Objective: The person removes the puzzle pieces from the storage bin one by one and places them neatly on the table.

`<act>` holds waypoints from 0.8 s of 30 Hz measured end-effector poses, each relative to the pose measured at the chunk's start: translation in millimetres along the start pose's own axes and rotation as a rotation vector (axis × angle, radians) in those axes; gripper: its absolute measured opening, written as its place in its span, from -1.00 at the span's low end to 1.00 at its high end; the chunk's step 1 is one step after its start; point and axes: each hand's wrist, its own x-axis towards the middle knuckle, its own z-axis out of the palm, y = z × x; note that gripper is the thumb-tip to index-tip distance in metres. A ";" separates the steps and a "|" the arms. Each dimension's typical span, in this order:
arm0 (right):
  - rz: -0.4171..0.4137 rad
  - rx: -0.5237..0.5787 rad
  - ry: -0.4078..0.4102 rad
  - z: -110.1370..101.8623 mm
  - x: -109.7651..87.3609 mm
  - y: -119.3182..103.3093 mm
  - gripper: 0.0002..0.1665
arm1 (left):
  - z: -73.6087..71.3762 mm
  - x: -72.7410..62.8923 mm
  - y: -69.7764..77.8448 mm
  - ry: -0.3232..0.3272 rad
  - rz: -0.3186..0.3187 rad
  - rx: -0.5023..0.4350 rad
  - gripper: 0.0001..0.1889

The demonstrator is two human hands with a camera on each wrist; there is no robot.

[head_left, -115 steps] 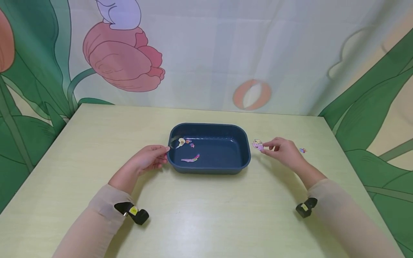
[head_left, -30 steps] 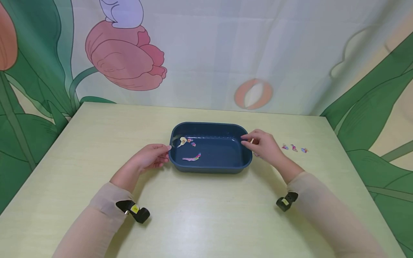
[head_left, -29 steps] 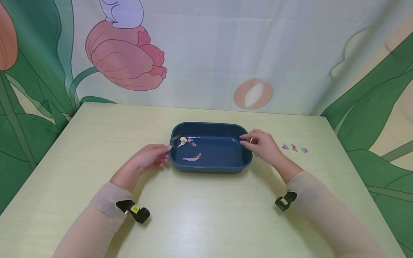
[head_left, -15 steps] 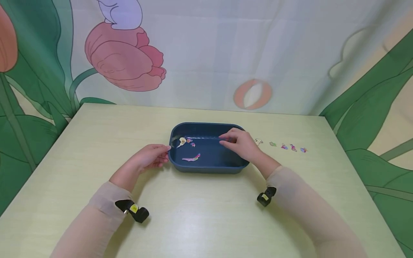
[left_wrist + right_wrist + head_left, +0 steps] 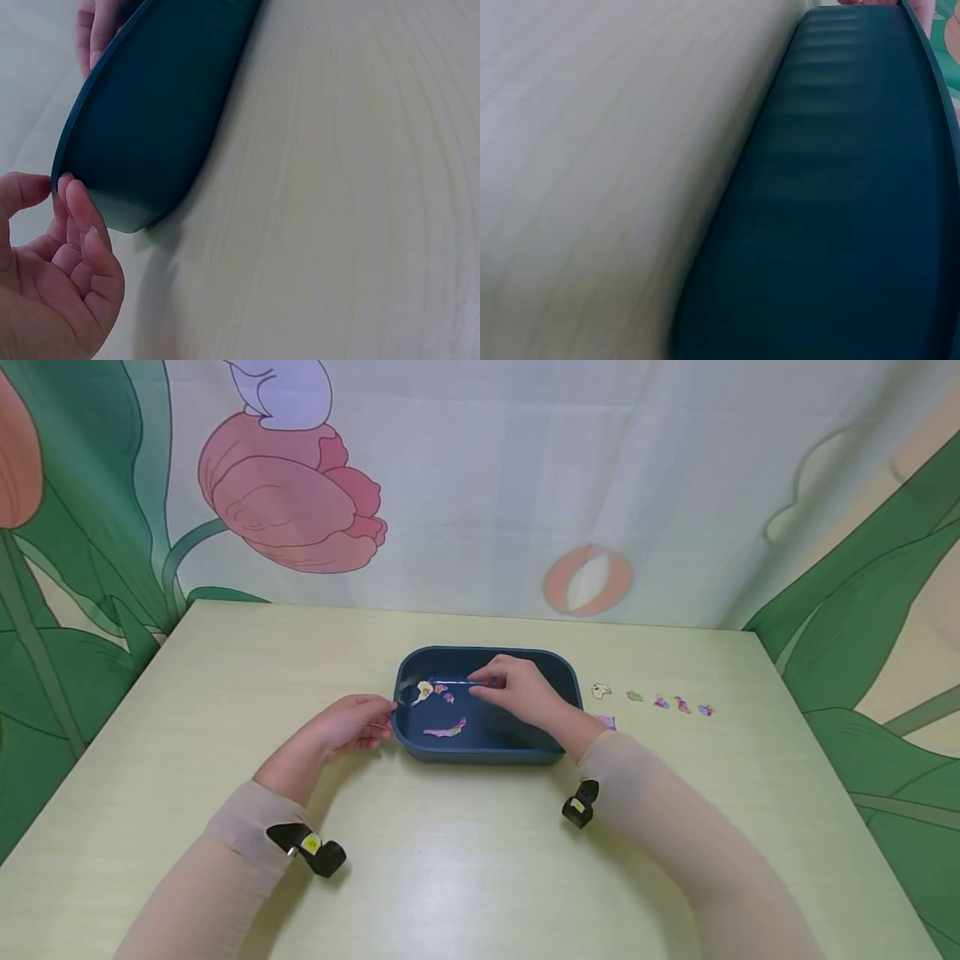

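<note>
A dark blue rectangular tray [image 5: 487, 757] stands on the table. My left hand [image 5: 348, 724] pinches its left rim between thumb and fingers, as the left wrist view also shows. Over the tray's interior hovers my right hand [image 5: 517, 689], thumb and index finger apart, with no object visible between them. Small cut-out stickers lie inside at the left: a cream flower-like one [image 5: 424, 690], small pinkish ones [image 5: 448, 698] beside it, and a long pink strip [image 5: 445, 729]. The right wrist view shows only the tray's outer wall [image 5: 832, 210], not the right hand's fingers.
Right of the tray, a row of small cut-outs lies on the table [image 5: 450, 860]: a cream one [image 5: 601, 691], a green one [image 5: 634, 695] and several pink-purple ones [image 5: 682, 704]. A purple piece [image 5: 606, 722] is partly hidden by the right forearm. A printed curtain [image 5: 465, 510] hangs behind.
My right hand has moved left from the cut-outs beside the tray to over its middle. The left hand stays at the rim. More cut-outs on the right have come into view.
</note>
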 end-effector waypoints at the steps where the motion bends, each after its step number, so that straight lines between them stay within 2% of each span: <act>1: 0.002 -0.002 -0.012 1.7 2.3 -0.9 -0.70 | -0.3 0.2 -0.2 -0.006 0.004 0.000 -0.71; 11: 0.037 -0.039 -0.179 20.3 19.8 -0.8 -0.63 | 0.2 3.6 0.5 -0.034 0.009 -0.025 -0.83; 15: 0.051 -0.148 -0.256 32.0 23.9 5.3 -0.52 | 3.6 6.2 2.0 -0.030 -0.006 -0.019 -0.86; 20: 0.100 -0.337 -0.387 41.6 24.0 7.8 -0.34 | 7.4 7.3 5.4 -0.016 -0.025 -0.010 -0.88; 24: 0.089 -0.430 -0.428 44.0 25.8 4.5 -0.33 | 6.0 6.3 5.5 -0.007 -0.031 -0.029 -0.89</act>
